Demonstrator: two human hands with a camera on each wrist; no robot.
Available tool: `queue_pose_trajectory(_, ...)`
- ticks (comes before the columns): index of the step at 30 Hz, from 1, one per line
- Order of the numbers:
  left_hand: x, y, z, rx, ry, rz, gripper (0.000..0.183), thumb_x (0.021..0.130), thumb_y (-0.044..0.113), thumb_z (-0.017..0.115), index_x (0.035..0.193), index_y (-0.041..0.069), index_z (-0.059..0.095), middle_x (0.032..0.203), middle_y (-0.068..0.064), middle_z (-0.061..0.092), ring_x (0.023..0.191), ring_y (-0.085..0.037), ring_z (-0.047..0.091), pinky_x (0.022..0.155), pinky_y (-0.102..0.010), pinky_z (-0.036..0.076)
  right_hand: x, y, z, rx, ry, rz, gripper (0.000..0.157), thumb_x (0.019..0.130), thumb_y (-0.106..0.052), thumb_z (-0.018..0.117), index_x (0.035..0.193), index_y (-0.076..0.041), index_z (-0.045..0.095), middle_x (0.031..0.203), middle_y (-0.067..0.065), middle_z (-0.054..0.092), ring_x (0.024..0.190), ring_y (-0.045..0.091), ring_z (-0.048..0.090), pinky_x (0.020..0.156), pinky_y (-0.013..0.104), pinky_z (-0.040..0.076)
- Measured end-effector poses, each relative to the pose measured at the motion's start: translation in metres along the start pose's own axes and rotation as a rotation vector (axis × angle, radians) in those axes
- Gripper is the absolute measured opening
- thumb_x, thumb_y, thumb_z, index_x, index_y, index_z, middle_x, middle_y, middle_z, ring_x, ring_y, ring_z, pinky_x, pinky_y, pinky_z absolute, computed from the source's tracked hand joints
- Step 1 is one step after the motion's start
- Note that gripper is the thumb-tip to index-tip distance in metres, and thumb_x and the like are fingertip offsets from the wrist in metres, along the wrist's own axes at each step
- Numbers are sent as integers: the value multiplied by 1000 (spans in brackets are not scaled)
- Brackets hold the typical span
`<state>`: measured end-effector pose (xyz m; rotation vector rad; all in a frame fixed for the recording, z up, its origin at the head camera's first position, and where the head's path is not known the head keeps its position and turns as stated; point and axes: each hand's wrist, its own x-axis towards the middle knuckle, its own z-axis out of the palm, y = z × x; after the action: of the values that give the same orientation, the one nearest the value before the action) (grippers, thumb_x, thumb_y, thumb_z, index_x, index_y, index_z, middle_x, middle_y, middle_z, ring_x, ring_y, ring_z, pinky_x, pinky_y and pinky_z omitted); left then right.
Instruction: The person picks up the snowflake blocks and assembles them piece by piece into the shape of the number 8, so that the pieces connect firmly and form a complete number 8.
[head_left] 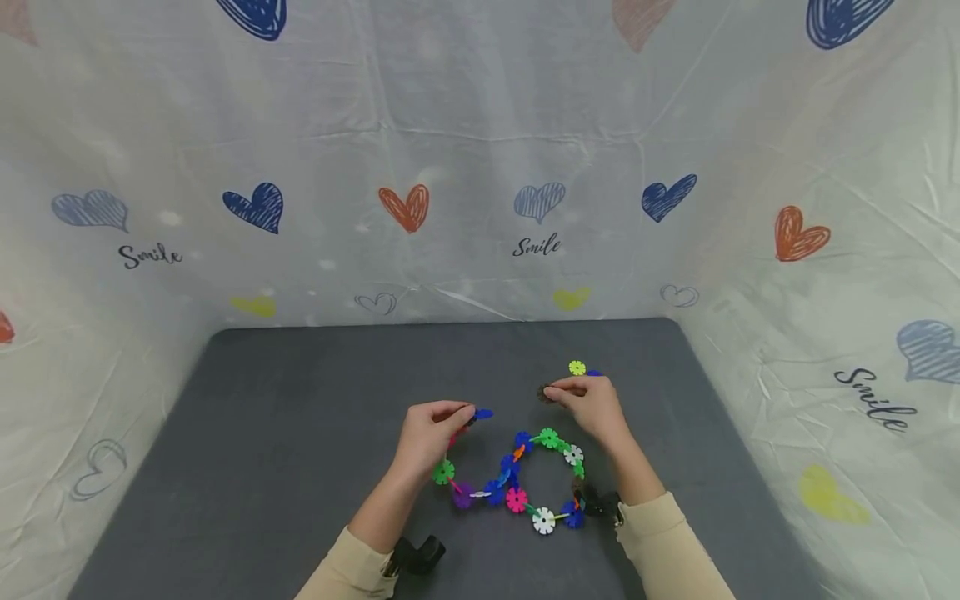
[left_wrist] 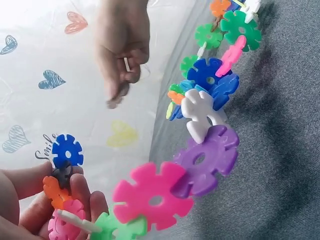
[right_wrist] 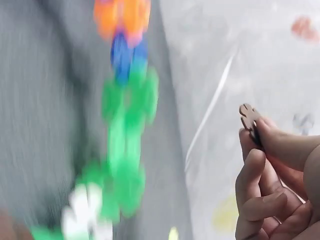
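Note:
A chain of slotted plastic flower discs in many colours lies on the table, with a ring on its right side and a curved strand on its left. My left hand (head_left: 426, 435) grips the end of that strand. A blue disc (left_wrist: 67, 150) sticks out past its fingertips, joined to a black disc (left_wrist: 63, 174) and an orange disc (left_wrist: 56, 192). My right hand (head_left: 597, 410) pinches a brown disc (right_wrist: 248, 117) between thumb and forefinger, up and to the right of the left hand. The brown disc is apart from the chain. Purple disc (left_wrist: 207, 160) and pink disc (left_wrist: 154, 196) hang in the strand.
A loose yellow disc (head_left: 577, 367) lies behind the right hand, with a blue disc (head_left: 594, 372) partly hidden beside it. The dark grey table (head_left: 300, 400) meets a white cloth backdrop (head_left: 465, 258) printed with hearts. Dark wrist devices sit near both sleeves.

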<state>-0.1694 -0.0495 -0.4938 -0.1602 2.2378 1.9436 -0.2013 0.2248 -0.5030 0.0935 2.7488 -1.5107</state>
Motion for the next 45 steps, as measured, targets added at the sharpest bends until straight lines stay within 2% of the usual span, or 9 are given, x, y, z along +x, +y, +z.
queue_pose_trajectory(8, -1, 0, 0, -42, -27, 21, 19, 92, 21, 76, 104, 7, 78, 99, -8, 76, 100, -35, 71, 91, -48, 57, -29, -29, 24, 131, -58, -99, 14, 95, -24, 72, 103, -14, 79, 98, 4, 77, 95, 35, 69, 73, 29, 53)
queue_pose_trajectory(13, -3, 1, 0, -29, -53, 77, 19, 91, 24, 77, 104, 10, 79, 101, -7, 75, 96, -28, 71, 90, -49, 56, -35, -37, 34, 182, -76, -147, 14, 94, -26, 73, 98, -15, 80, 94, 3, 78, 89, 25, 71, 75, 26, 54)
queue_pose_trajectory(17, -3, 0, 2, 7, -66, 122, 16, 92, 21, 75, 103, 10, 79, 99, -9, 76, 86, -24, 65, 78, -41, 55, -37, -40, 38, 199, -78, -173, 14, 93, -26, 73, 97, -15, 80, 92, 3, 78, 84, 22, 68, 71, 25, 52)
queue_pose_trajectory(20, -2, 0, 3, 33, -54, 132, 13, 93, 16, 73, 102, 8, 79, 97, -12, 75, 77, -21, 58, 69, -32, 49, -39, -41, 40, 196, -56, -206, 11, 93, -26, 74, 95, -17, 80, 90, 1, 77, 77, 21, 64, 62, 25, 48)
queue_pose_trajectory(24, -1, 0, 5, 50, -40, 163, 11, 92, 12, 73, 100, 5, 79, 96, -13, 76, 77, -19, 57, 70, -30, 49, -42, -42, 44, 170, 17, -300, 9, 91, -26, 75, 92, -19, 81, 87, -3, 76, 72, 16, 64, 59, 24, 49)
queue_pose_trajectory(29, -3, 2, 7, 8, -31, 182, 13, 91, 18, 76, 100, 8, 80, 96, -8, 77, 83, -19, 61, 75, -31, 51, -46, -41, 52, 269, 111, -383, 7, 91, -16, 76, 93, -10, 80, 86, 5, 76, 76, 17, 71, 70, 23, 57)
queue_pose_trajectory(33, -6, 0, 9, -52, -38, 145, 18, 90, 24, 78, 101, 10, 81, 94, -10, 75, 78, -19, 57, 71, -32, 51, -50, -39, 59, 362, 171, -384, 6, 90, -4, 75, 94, -1, 79, 87, 15, 75, 76, 22, 73, 71, 19, 57)
queue_pose_trajectory(37, -9, -3, 10, -85, -33, 125, 19, 91, 24, 77, 102, 9, 80, 93, -13, 73, 77, -18, 59, 70, -32, 54, -48, -40, 63, 357, 174, -361, 7, 89, 2, 73, 94, 4, 78, 88, 20, 75, 77, 28, 73, 73, 20, 58)
queue_pose_trajectory(45, -7, -3, 5, -35, -117, 61, 29, 97, 25, 69, 120, 8, 72, 111, -9, 71, 103, -26, 68, 93, -47, 55, -33, -30, 48, 212, 24, -247, 25, 93, -26, 75, 111, -10, 78, 98, 4, 77, 85, 15, 71, 77, 26, 57)
